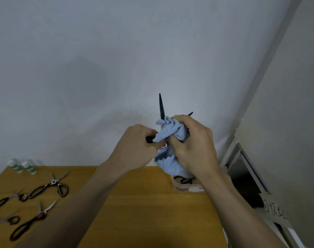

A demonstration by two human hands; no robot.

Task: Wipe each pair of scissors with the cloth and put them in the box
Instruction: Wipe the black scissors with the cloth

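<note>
A wooden table (143, 203) with a warm orange-brown top stands against a plain pale wall (99, 68), and a second wall meets it at a corner on the right, where a white frame with a dark opening (242, 176) shows low down. Both hands are raised above the table's far edge. The left hand (134, 145) is curled round the black handle of a pair of dark scissors (161, 107), whose blades stand apart: one points almost straight up above the hands, the tip of the other just shows past the right knuckles. The right hand (192, 144) grips a light blue cloth (170, 133), bunched round the blades near the pivot, with a loose fold hanging down below the palm. Behind the right wrist a clear plastic box (186, 187) sits at the table's far right, something dark inside it that I cannot make out. On the left of the table lie several more scissors (48, 187), and two small white bottles with green labels (22, 166) stand at the far left corner.
</note>
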